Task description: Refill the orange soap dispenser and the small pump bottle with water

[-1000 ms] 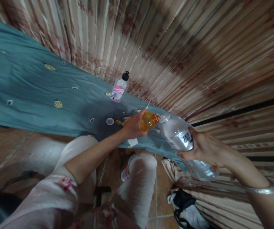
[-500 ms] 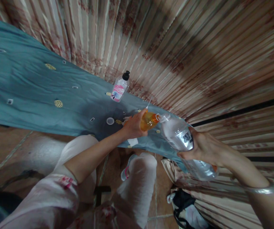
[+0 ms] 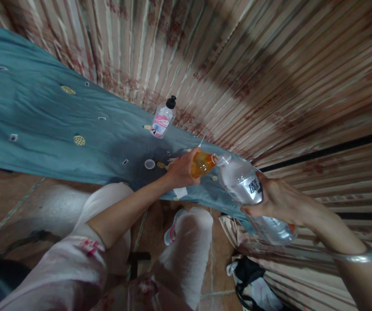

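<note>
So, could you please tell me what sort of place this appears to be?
Probably a room in a home: a pleated, flower-patterned curtain hangs beside a surface covered with pineapple-print cloth, above a tiled floor.

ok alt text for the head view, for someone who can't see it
A left hand holds an amber bottle mouth to mouth with a large clear bottle in the right hand. Nearby, a pink-labelled, black-topped bottle sits on a teal pineapple-print cloth beside a pleated curtain.

Three bottles (image 3: 201,165) (image 3: 237,183) (image 3: 161,123), one round white piece (image 3: 149,164) and one bracelet (image 3: 360,258) are in view.
</note>
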Motion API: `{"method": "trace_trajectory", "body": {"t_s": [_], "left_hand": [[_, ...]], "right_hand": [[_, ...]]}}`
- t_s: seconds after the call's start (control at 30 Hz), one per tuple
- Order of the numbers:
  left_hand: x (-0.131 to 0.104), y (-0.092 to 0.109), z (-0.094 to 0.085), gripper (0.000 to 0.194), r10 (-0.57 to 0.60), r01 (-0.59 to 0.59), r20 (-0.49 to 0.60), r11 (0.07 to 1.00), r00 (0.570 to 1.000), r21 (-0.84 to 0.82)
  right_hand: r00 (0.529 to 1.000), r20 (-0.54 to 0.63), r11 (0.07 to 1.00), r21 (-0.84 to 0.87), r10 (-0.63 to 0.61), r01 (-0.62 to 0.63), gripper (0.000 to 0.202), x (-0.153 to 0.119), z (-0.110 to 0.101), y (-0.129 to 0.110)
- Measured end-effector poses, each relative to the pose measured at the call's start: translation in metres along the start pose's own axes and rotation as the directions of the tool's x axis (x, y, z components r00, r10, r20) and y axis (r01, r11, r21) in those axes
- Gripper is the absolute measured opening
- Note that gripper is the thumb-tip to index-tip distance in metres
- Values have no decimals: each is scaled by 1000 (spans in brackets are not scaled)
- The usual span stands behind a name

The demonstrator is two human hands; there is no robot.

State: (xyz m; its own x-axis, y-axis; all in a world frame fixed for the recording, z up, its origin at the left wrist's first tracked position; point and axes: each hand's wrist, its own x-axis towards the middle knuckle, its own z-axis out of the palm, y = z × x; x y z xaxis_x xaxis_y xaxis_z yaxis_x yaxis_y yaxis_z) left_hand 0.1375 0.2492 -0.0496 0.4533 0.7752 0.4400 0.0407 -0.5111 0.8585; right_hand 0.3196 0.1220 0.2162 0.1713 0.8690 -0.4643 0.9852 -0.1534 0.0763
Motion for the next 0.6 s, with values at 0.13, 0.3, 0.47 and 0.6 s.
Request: {"method": "trace_trajectory", "body": {"t_s": [0.13, 0.3, 0.47, 0.6], "left_hand": [[1, 2, 0, 119, -22, 22, 12, 1000, 1000, -4], [1, 4, -1, 119, -45, 45, 25, 999, 999, 5], [1, 3, 0, 118, -25, 25, 11, 1000, 1000, -2], [0, 2, 0, 119, -39, 39, 12, 999, 999, 3]], "right_hand": [[1000, -26, 1000, 14, -13, 14, 49, 0, 2, 2], [1000, -7, 1000, -1, 12, -12, 53, 0, 1, 0], [1000, -4, 1000, 5, 8, -8, 54, 0, 1, 0], [999, -23, 1000, 13, -27, 27, 47, 1, 1, 2]]}}
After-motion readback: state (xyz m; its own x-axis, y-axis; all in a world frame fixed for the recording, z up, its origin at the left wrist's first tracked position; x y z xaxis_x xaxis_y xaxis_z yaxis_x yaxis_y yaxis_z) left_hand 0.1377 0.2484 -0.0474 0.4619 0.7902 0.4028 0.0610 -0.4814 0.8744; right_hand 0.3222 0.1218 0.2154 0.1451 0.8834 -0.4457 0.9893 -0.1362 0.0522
